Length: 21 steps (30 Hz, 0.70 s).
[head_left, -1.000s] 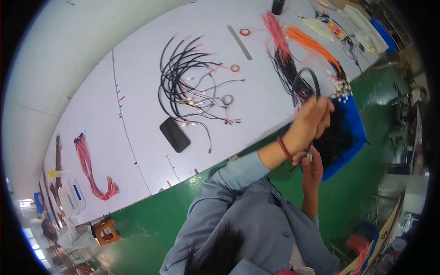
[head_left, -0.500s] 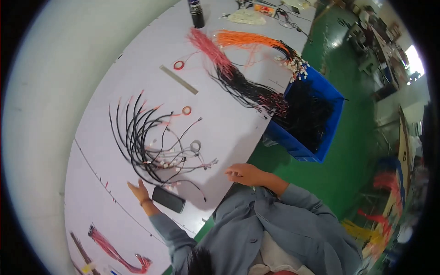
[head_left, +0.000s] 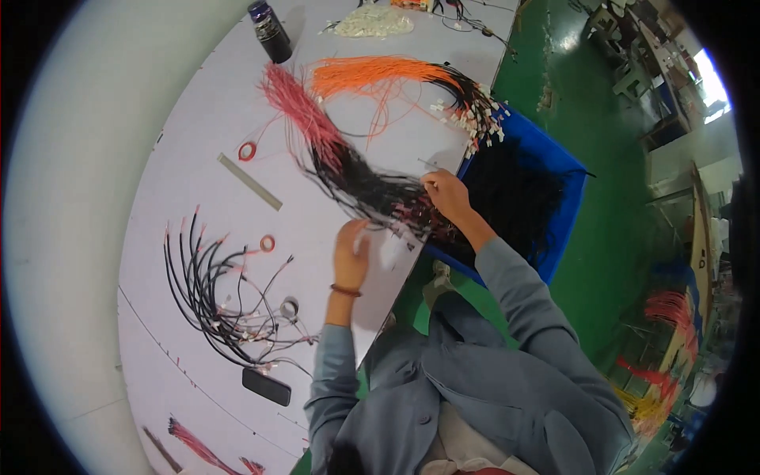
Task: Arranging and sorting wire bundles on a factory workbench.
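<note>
Two bare hands are being held over the white table (head_left: 182, 174), by the dark part of a thick bundle of pink and black wires (head_left: 356, 178). The bundle is lying across the table, with its pink end near the black bottle (head_left: 271, 36) and its other end beside the blue bin (head_left: 562, 226).

The right hand (head_left: 447, 194) is being held at the bin end of the bundle, with its fingers bent in. A wire may be being pinched there, but this cannot be told. The left hand (head_left: 349, 253) is being blurred, and its fingers are being curled a little at the near side of the bundle. Whether anything is being gripped by it cannot be told either.

From how things are lying, the work is being judged as only partly done. A small group of black cables (head_left: 210, 305) is being set apart in a curved fan, and these look nearer to being finished, as thick black covers are being worn on them. Much more seems to be left. The big bundle is lying loose and full, an orange wire bundle (head_left: 380, 75) with white plugs is not being touched, and many black strands are being held in the blue bin. The phone (head_left: 267, 387) is not being used.
</note>
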### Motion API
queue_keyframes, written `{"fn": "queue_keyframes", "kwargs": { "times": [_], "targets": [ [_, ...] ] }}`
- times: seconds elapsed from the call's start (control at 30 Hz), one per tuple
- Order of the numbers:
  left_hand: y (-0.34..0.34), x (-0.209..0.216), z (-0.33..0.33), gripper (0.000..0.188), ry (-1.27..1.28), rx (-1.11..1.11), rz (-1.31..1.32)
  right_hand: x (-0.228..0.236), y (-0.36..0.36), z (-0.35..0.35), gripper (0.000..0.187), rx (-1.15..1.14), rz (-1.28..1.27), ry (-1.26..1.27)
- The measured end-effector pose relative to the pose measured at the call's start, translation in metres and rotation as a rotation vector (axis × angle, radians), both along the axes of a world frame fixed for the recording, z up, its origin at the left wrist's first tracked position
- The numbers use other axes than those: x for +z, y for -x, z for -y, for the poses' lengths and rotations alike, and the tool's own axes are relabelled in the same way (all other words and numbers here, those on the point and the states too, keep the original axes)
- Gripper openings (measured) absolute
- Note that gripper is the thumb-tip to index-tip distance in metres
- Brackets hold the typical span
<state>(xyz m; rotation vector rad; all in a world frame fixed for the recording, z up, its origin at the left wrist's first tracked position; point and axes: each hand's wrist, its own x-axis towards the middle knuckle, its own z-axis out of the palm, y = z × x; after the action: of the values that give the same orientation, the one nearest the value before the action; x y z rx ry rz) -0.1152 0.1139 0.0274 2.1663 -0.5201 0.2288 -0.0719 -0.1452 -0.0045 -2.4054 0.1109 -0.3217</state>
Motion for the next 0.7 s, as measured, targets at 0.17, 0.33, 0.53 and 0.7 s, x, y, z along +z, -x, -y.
{"fn": "queue_keyframes", "kwargs": {
  "times": [0.17,0.33,0.53,0.7],
  "targets": [
    [-0.049,-0.023,0.106,0.033,-0.058,-0.025,-0.008,-0.021,-0.047,0.018,0.007,0.257,-0.208,0.438],
    [-0.057,-0.040,0.143,0.031,-0.187,-0.063,-0.049,-0.033,-0.061,0.035,0.011,0.282,-0.275,-0.151],
    [-0.060,-0.048,0.151,0.031,-0.508,-0.030,0.077,0.004,-0.092,0.061,0.013,0.468,-0.165,-0.638],
    [-0.078,-0.049,0.159,0.029,-0.359,0.016,0.012,-0.001,-0.097,0.078,0.012,0.574,-0.448,-0.560]
  ]
}}
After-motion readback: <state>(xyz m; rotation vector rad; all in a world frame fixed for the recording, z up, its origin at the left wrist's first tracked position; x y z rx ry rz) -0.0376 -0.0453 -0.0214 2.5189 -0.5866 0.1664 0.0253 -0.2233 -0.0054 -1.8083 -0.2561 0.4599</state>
